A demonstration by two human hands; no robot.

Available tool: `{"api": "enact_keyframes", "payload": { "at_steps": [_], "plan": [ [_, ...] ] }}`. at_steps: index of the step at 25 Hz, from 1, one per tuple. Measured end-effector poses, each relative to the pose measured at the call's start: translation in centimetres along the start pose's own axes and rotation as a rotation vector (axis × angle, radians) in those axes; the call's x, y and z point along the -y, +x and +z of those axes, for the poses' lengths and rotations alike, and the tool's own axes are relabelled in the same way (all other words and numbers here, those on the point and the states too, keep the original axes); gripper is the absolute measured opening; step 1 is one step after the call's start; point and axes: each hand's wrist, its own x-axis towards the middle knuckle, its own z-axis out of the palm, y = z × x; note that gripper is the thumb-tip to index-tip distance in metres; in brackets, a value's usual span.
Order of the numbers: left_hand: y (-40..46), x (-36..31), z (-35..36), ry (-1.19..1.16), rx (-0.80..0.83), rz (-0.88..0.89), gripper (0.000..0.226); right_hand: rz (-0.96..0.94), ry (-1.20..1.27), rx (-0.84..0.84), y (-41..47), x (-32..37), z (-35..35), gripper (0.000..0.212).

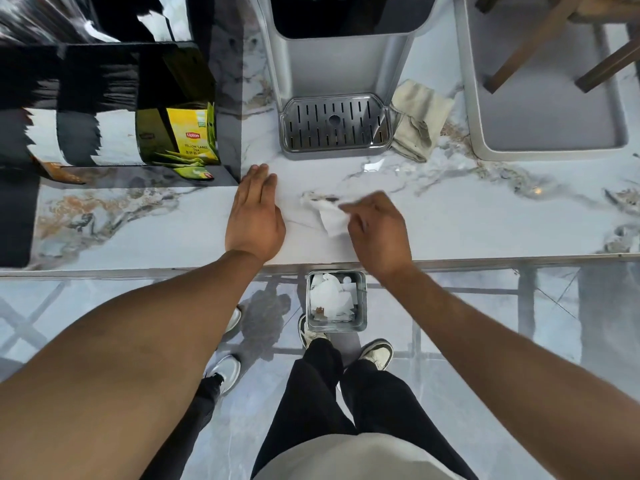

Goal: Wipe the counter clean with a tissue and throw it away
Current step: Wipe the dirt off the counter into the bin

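Observation:
A white marble counter (pixel 485 216) runs across the view. My right hand (pixel 375 230) pinches a crumpled white tissue (pixel 330 218) against the counter, just right of centre. The tissue sticks out to the left of my fingers. My left hand (pixel 254 216) lies flat on the counter, palm down, fingers together, a short way left of the tissue. On the floor below the counter's front edge stands a small square metal bin (pixel 362 306) with several used white tissues inside, almost directly under my right wrist.
A grey water dispenser with a slotted drip tray (pixel 334 124) stands at the back. A beige folded cloth (pixel 417 121) lies to its right, then a grey sink (pixel 550 147). A black organiser with a yellow Lipton tea box (pixel 192 136) sits left. Another person's shoes (pixel 227 370) are nearby.

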Motion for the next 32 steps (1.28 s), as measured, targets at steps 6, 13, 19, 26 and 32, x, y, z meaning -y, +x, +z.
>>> {"api": "enact_keyframes", "payload": {
  "at_steps": [6, 13, 19, 26, 32],
  "plan": [
    [0.1, 0.1, -0.1, -0.016, -0.017, 0.0, 0.058, -0.102, -0.102, 0.166, 8.1, 1.8, 4.2, 0.04],
    [0.1, 0.2, 0.0, -0.029, -0.011, 0.007, 0.057, -0.368, 0.016, 0.461, -3.1, -0.4, 1.1, 0.024],
    [0.1, 0.2, 0.0, -0.033, -0.012, 0.016, 0.051, -0.11, -0.038, 0.036, 4.4, -2.3, -0.6, 0.025],
    [0.0, 0.2, 0.3, -0.025, -0.014, 0.014, 0.05, -0.067, -0.06, 0.05, -0.6, -2.6, 1.0, 0.026],
    [-0.2, -0.1, 0.0, -0.056, -0.023, 0.018, 0.049, 0.003, 0.15, 0.221, -7.1, -1.8, 0.0, 0.027]
  ]
}}
